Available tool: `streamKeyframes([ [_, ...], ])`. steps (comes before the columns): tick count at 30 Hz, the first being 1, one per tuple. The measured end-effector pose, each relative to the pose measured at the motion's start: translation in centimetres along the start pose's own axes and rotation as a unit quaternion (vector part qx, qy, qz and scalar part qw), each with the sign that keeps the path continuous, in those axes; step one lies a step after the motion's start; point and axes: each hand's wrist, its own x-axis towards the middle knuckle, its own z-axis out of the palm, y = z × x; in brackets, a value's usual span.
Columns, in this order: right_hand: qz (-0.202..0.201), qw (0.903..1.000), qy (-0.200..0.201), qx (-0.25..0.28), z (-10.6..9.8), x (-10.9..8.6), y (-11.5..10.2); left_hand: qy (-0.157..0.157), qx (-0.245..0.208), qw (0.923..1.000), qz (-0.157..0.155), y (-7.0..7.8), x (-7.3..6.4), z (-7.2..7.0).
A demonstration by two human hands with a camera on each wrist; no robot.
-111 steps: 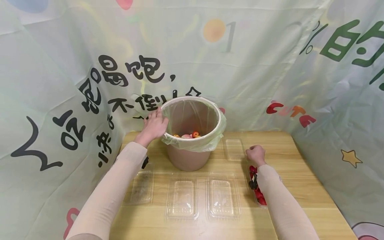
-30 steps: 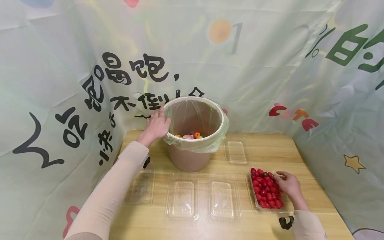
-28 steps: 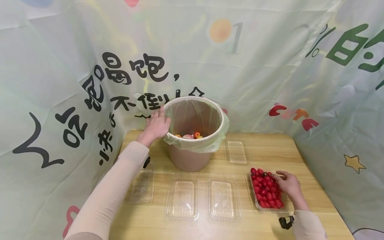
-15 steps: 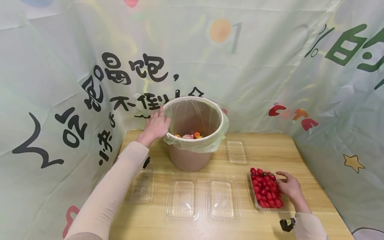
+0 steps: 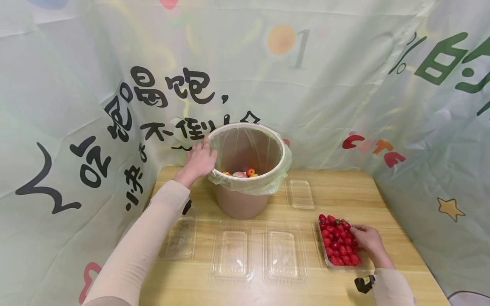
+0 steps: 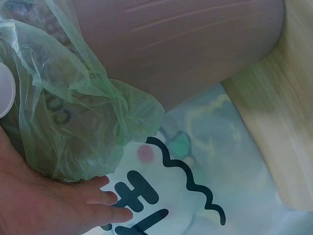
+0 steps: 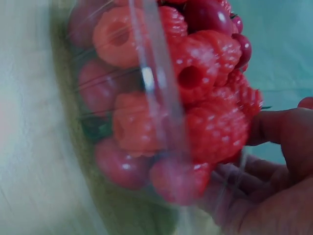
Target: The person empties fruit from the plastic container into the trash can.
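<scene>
In the head view my left hand (image 5: 199, 160) rests on the left rim of a pinkish-brown bin (image 5: 242, 205) lined with a thin green bag (image 5: 281, 178). The left wrist view shows its fingers (image 6: 105, 213) straight along the outside of the bagged rim. To the right, my right hand (image 5: 368, 241) touches the right side of a clear plastic box heaped with raspberries (image 7: 215, 127) and cherry tomatoes (image 7: 208, 14). In the right wrist view one fingertip reaches the fruit, while other fingers lie behind the clear wall. No fruit is plainly pinched between them.
Several clear plastic trays lie on the wooden table (image 5: 333, 289), among them two side by side in front, one tray (image 5: 231, 254) and another tray (image 5: 285, 254). A further tray (image 5: 301, 194) is behind. Fruit (image 5: 250, 171) shows inside the bin. Printed cloth (image 5: 325, 93) encloses the table.
My right hand came back from above the box's far end to its right side, uncovering the fruit. Its fingers spread, then moved onto the fruit's edge. The left hand stays on the rim.
</scene>
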Motion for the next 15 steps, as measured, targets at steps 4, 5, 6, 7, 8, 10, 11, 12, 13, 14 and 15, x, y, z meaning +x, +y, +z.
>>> streamKeyframes([
  [4,0.004,0.9998,-0.016,0.010,-0.10,-0.07,-0.09,-0.004,-0.001,1.0000,-0.001,0.00,0.06,-0.10],
  [5,0.000,0.9999,-0.016,0.006,-0.12,-0.11,-0.17,-0.005,0.000,1.0000,-0.002,-0.03,0.07,-0.13],
  [6,-0.006,0.9998,-0.017,-0.001,-0.14,-0.13,-0.26,-0.005,-0.001,1.0000,-0.002,-0.05,0.07,-0.16],
  [7,-0.010,0.9998,-0.018,-0.005,-0.16,-0.15,-0.32,-0.005,-0.002,1.0000,-0.002,-0.04,0.05,-0.19],
  [8,-0.014,0.9997,-0.019,-0.011,-0.20,-0.16,-0.32,-0.005,-0.002,1.0000,-0.002,-0.01,0.02,-0.22],
  [10,-0.020,0.9995,-0.022,-0.013,-0.29,-0.23,-0.25,-0.005,-0.003,1.0000,-0.004,0.02,0.02,-0.21],
  [11,-0.021,0.9994,-0.025,-0.012,-0.34,-0.29,-0.20,-0.006,-0.003,1.0000,-0.004,0.05,0.02,-0.20],
  [12,-0.019,0.9994,-0.029,-0.007,-0.41,-0.34,-0.12,-0.007,-0.003,1.0000,-0.005,0.10,0.02,-0.19],
  [13,-0.016,0.9993,-0.033,0.000,-0.48,-0.38,-0.03,-0.008,-0.002,1.0000,-0.005,0.13,0.02,-0.17],
  [14,-0.014,0.9993,-0.035,0.004,-0.54,-0.44,0.02,-0.008,-0.001,1.0000,-0.004,0.13,0.02,-0.15],
  [15,-0.014,0.9991,-0.039,0.012,-0.60,-0.48,0.07,-0.008,0.000,1.0000,-0.004,0.13,0.03,-0.15],
])
